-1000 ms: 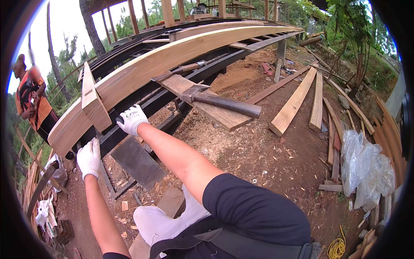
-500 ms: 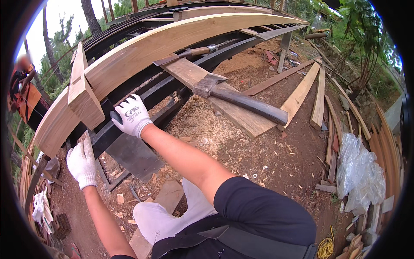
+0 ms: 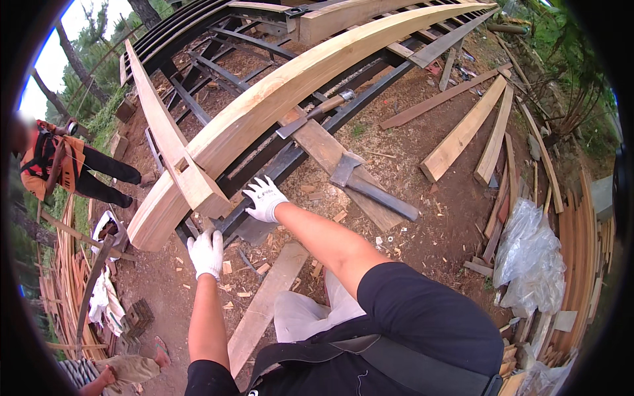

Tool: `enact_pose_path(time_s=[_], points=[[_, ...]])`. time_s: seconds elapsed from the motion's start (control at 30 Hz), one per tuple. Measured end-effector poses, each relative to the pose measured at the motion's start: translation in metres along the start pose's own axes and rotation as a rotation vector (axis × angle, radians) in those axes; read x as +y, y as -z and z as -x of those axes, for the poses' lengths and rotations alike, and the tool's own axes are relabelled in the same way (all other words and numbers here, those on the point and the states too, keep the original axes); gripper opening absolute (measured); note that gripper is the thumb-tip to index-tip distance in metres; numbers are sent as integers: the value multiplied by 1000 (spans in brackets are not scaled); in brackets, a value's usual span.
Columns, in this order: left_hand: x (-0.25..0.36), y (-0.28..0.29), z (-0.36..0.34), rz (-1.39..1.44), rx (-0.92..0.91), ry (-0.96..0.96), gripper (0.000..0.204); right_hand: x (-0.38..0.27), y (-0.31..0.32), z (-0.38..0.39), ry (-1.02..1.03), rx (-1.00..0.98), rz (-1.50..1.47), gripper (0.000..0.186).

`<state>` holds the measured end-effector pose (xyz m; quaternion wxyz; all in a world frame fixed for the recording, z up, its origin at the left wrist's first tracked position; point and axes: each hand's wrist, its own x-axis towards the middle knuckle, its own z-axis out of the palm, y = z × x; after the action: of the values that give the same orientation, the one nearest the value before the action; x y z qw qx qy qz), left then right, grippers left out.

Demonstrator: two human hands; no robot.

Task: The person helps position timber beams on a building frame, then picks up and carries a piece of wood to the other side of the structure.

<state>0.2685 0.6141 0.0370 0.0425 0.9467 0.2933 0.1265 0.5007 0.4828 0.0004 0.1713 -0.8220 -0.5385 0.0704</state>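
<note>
My left hand (image 3: 206, 252) in a white glove has its fingers upright and apart at the near edge of the black steel frame (image 3: 288, 163), just below the crossed timber. My right hand (image 3: 266, 201), gloved too, is spread on or just above that frame, right of the joint. A long pale curved beam (image 3: 277, 86) crosses a shorter notched timber (image 3: 156, 112) there. Right of my hands a hammer-like tool with a dark handle (image 3: 383, 200) lies on a plank (image 3: 314, 142); a bladed tool with a wooden handle (image 3: 328, 105) rests farther up.
A person (image 3: 49, 165) in orange stands at left; another person's legs (image 3: 125, 369) show lower left. Loose boards (image 3: 462, 132), clear plastic sheeting (image 3: 528, 257) and stacked planks (image 3: 574, 264) lie at right. A long board (image 3: 264, 310) lies by my knees; more wood (image 3: 66, 257) at left.
The view has swung, showing more of the frame and the person in orange, and another person at lower left. My right hand's fingers have spread; both hands appear farther right in view.
</note>
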Motion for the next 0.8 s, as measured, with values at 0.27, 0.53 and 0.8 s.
enact_pose_path(time_s=[0.27, 0.53, 0.8], points=[[31, 82, 142, 703, -629, 550, 49, -3, 45, 294, -643, -766, -324, 59], [-50, 75, 411, 248, -1422, 646, 59, 32, 100, 643, -1544, -849, -108, 66], [-20, 125, 290, 341, -1105, 795, 60, 49, 61, 602, -1782, 73, -997, 38]])
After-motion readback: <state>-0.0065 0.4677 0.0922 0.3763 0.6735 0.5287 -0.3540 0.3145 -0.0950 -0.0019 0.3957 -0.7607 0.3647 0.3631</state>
